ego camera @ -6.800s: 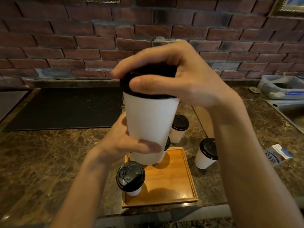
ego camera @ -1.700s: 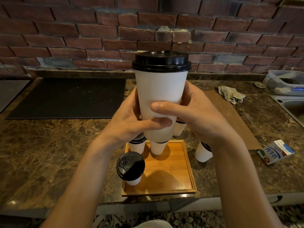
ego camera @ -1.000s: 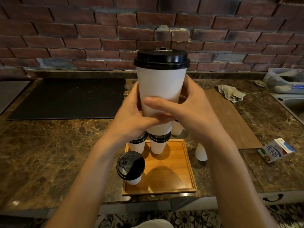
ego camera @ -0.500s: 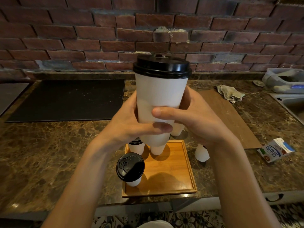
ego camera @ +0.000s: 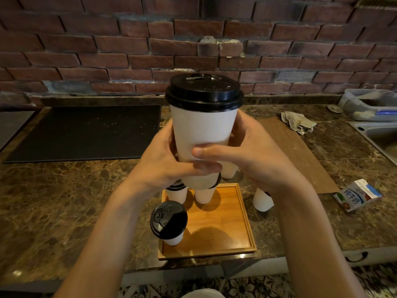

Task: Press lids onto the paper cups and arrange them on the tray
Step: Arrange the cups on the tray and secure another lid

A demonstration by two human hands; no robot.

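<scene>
Head view: lidded cup held above the tray, placement pending

Both hands wrap the lower half of a tall white paper cup, raised over the bench. The left hand curls round its left side, thumb across the front; the right hand closes round the right, thumb laid above the other. A black lid sits on the rim and looks fully seated. On the wooden tray three lidded cups stand: one near the front-left corner, two at the back. Two more cups stand off the tray on the bench, partly hidden. Judging from this, the held cup and those two remain to be placed.
</scene>
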